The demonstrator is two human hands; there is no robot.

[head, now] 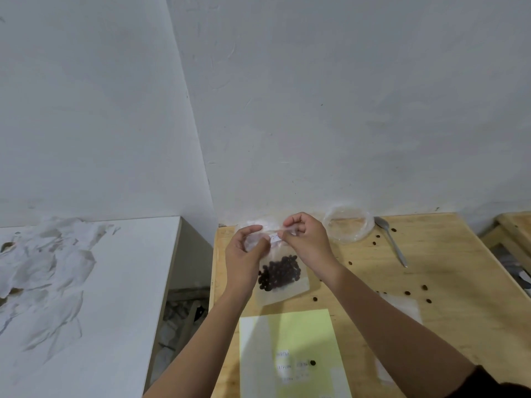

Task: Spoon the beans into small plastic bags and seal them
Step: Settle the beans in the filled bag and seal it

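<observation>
A small clear plastic bag (283, 285) hangs upright over the wooden table (448, 326), with dark beans (280, 272) heaped in its lower half. My left hand (244, 254) pinches the bag's top edge on the left. My right hand (304, 239) pinches the same top edge on the right, beside a small white label. A metal spoon (392, 239) lies on the table to the right, touched by neither hand. Next to it stands a clear plastic dish (349, 225) against the wall.
Several loose beans (406, 293) lie scattered on the table's right side. A yellow sheet (290, 354) with small labels and one bean lies near me. More clear bags (402, 308) lie flat at right. A white surface (86, 297) stands to the left across a gap.
</observation>
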